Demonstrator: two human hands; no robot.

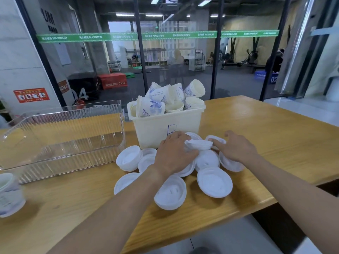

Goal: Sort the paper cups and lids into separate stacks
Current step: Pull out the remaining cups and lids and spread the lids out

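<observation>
Several white plastic lids (pixel 214 182) lie scattered on the wooden table (pixel 275 136) in front of a cream plastic bin (pixel 165 125). The bin is heaped with white paper cups (pixel 156 107) printed in blue. My left hand (pixel 172 154) holds a small stack of lids (pixel 199 144) by its left side, just above the pile. My right hand (pixel 236 147) reaches in from the right, its fingers touching the right edge of that same stack.
A clear ribbed plastic container (pixel 64 140) stands empty at the left of the table. One paper cup (pixel 9 193) stands at the far left edge. The table's front edge runs close below the lids. Glass partitions stand behind the table.
</observation>
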